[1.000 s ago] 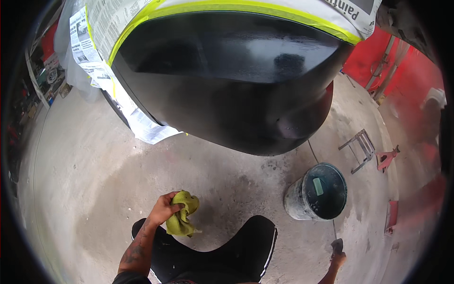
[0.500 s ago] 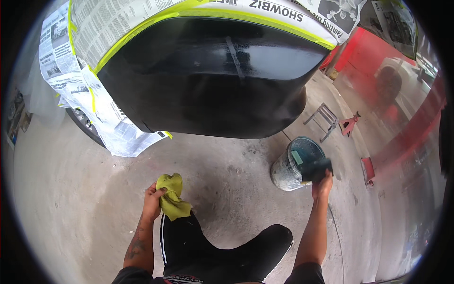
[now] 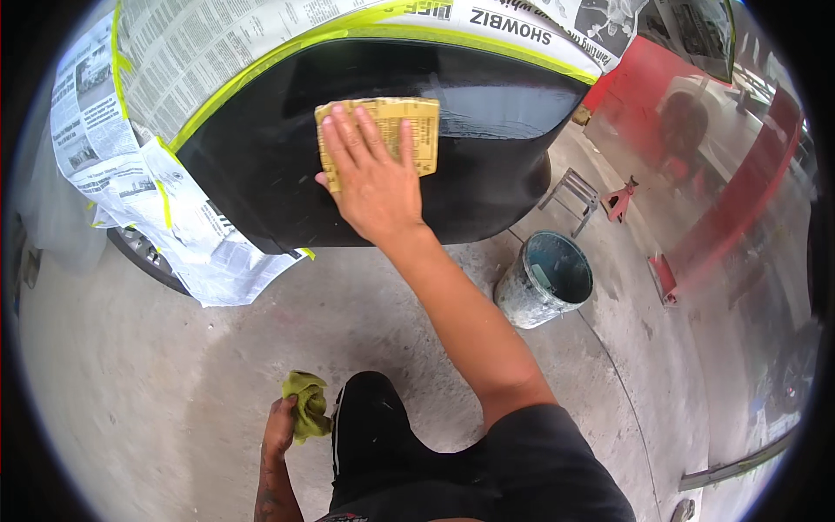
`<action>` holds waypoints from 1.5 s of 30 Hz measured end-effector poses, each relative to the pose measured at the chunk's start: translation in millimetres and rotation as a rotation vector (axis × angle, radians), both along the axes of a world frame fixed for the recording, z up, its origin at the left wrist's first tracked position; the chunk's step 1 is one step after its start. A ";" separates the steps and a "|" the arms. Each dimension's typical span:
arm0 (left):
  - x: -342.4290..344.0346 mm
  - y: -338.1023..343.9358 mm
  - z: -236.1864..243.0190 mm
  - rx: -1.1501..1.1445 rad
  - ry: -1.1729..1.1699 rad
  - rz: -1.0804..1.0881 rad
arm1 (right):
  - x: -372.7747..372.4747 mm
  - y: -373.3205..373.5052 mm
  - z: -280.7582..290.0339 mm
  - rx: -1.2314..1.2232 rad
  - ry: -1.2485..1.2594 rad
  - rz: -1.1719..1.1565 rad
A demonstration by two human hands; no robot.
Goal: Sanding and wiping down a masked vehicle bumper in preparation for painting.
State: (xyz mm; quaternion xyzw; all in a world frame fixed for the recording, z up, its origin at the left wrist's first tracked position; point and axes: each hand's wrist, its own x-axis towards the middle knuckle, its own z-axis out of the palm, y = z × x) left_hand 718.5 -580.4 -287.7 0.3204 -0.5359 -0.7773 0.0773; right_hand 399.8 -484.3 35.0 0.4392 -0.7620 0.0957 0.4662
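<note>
My right hand (image 3: pixel 376 178) lies flat, fingers spread, on a yellow-brown sheet of sandpaper (image 3: pixel 422 139), its printed back facing up. The sheet rests against a glossy black car bumper (image 3: pixel 287 183), where a wet sheen shows right of the hand. Low on the left, beside my knee, my left hand (image 3: pixel 280 424) is closed round a crumpled yellow-green cloth (image 3: pixel 308 404).
Newspaper (image 3: pixel 200 70) edged with yellow tape (image 3: pixel 226 91) covers the body round the bumper. A stained bucket (image 3: pixel 524 291) with water and a pale block in it stands on the concrete floor (image 3: pixel 287 322). Behind it are a metal stool (image 3: pixel 571 202) and a red jack stand (image 3: pixel 618 202).
My right hand has moved from above the bucket up to the bumper, and the sandpaper now lies against it. My left hand has dropped lower with the cloth.
</note>
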 end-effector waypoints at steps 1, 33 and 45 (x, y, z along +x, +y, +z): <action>3.3 0.7 7.4 -0.003 -0.021 -0.014 | -4.0 15.8 5.2 -0.007 -0.014 -0.047; -12.0 17.5 105.2 -0.624 0.121 -0.081 | -17.5 -4.5 17.9 -0.206 0.081 -0.009; -23.8 28.8 125.7 -0.667 0.095 -0.146 | -5.2 19.4 -52.7 -0.081 -0.015 0.030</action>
